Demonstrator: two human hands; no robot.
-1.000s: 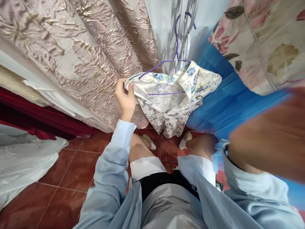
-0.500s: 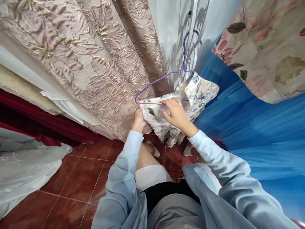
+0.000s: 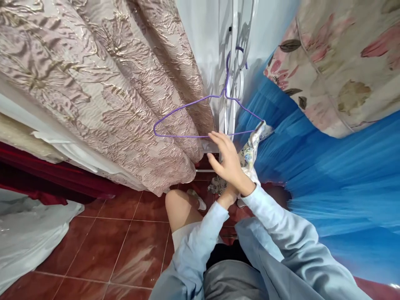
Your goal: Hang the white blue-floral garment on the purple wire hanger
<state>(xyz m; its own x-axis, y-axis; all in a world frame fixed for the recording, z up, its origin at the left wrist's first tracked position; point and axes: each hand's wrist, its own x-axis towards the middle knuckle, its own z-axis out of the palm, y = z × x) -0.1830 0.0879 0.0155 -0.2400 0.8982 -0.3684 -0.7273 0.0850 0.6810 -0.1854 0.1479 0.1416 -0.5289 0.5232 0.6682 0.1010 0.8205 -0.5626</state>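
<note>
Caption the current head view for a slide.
Floral garment on one end of a purple hanger, right hand open in front.

The floral garment (image 3: pixel 248 156) has slipped off the purple hanger (image 3: pixel 225 91) (bar its right tip).

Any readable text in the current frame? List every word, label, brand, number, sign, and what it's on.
None: no readable text anywhere in view.
Purple hanger: no lettering visible.
Small floral garment: printed pattern only; no label can be made out.
Pink embossed cloth and large-flowered cloth: flower motifs, no words.
</note>
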